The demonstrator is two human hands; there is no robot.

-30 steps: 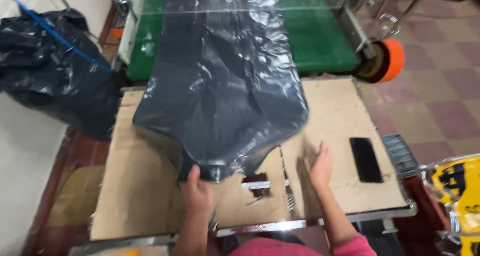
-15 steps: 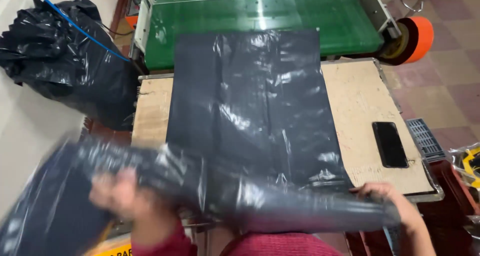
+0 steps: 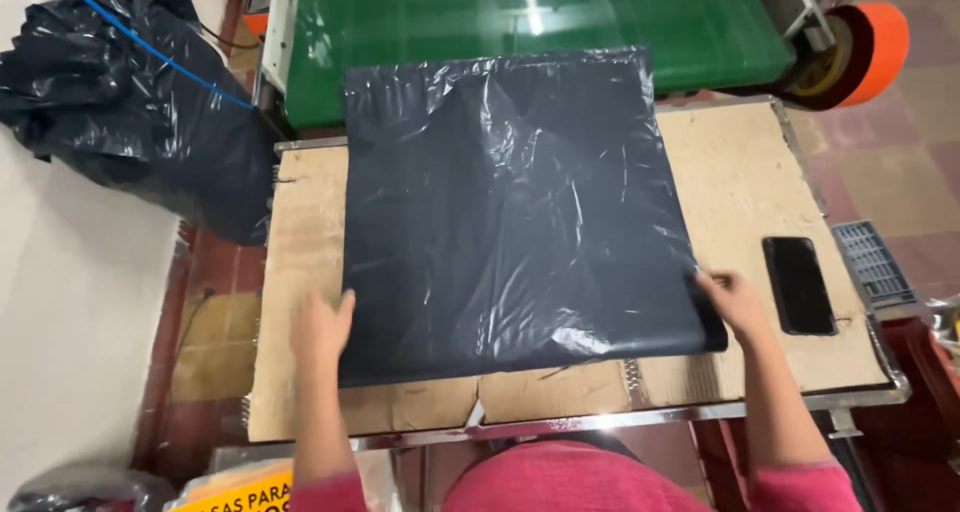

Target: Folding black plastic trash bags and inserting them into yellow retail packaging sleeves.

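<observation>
A large black plastic bag (image 3: 510, 212) lies spread flat on a cardboard-covered table (image 3: 740, 172). Its far edge overlaps a green conveyor belt (image 3: 540, 17). My left hand (image 3: 322, 327) rests flat at the bag's near left corner, fingers apart, touching the edge. My right hand (image 3: 733, 302) pinches the bag's near right corner against the table. Both arms wear pink sleeves.
A black phone (image 3: 798, 284) lies on the table just right of my right hand. A heap of black plastic bags (image 3: 120, 92) with a blue cord sits on the floor at left. An orange roller (image 3: 865, 37) stands at the conveyor's right end. A grey grate (image 3: 873, 264) hangs beside the table.
One second ago a bag lay draped from the conveyor. Half a second ago I was swinging a bag across in both hands. Now a bag lies flat, my hands at its near corners.
</observation>
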